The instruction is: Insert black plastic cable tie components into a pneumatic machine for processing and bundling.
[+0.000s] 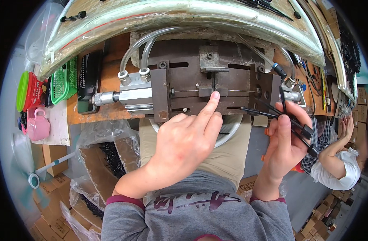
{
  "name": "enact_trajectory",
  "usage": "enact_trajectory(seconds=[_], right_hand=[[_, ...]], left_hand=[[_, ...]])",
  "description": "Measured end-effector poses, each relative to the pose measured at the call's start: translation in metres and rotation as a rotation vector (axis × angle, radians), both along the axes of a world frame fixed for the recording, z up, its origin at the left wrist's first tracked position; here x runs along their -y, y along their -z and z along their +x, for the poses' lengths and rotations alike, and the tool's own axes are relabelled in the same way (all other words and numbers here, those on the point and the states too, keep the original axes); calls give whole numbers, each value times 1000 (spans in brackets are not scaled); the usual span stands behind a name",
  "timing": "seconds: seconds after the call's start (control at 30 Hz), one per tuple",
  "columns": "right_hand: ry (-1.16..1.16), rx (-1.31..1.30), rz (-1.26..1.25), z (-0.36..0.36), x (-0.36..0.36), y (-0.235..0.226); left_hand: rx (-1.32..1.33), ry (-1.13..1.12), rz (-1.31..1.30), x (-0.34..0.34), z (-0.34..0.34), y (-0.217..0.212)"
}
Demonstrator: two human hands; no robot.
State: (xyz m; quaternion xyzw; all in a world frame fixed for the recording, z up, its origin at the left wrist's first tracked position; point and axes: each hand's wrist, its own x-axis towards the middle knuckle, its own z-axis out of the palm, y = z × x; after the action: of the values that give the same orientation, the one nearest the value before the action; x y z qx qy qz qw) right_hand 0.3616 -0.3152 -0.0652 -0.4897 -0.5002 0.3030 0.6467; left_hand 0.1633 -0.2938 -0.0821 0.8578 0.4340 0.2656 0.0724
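My left hand reaches over a dark metal clamping fixture with its index finger stretched out. That fingertip touches the small block at the fixture's centre, by the lower end of a short black rod. Nothing is gripped in this hand. Raised to the right of the fixture, my right hand is closed around several thin black rods with blocky ends. One of them, with a ribbed tip, points left toward the fixture's front edge. The palm side of the grip is partly hidden.
Silver air cylinders flank the fixture, left and right, with clear hoses. A plastic-covered shelf spans the back. Leftward are a green basket and pink cup. A co-worker sits at the right.
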Motion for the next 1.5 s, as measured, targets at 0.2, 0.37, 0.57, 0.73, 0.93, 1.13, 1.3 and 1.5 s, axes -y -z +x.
enact_trajectory(seconds=[0.2,0.37,0.57,0.73,0.93,1.13,1.3,1.5], right_hand=[[137,727,298,4,-2,4],[8,986,450,-7,0,6],[-18,975,549,-20,-3,12],[124,786,467,-10,-16,8],[106,562,154,-9,-7,7],[48,343,230,-12,-3,8],[112,736,274,-14,-4,2],[-71,938,429,-23,-5,7]], left_hand=[[-42,-17,-34,2,-1,-5],[695,184,-325,12,4,-21],[721,153,-296,18,2,-21],[441,28,-20,15,-5,-9],[124,-32,101,11,5,13],[82,-54,56,2,7,6],[294,-5,-74,2,6,1],[782,142,-252,8,7,-24]])
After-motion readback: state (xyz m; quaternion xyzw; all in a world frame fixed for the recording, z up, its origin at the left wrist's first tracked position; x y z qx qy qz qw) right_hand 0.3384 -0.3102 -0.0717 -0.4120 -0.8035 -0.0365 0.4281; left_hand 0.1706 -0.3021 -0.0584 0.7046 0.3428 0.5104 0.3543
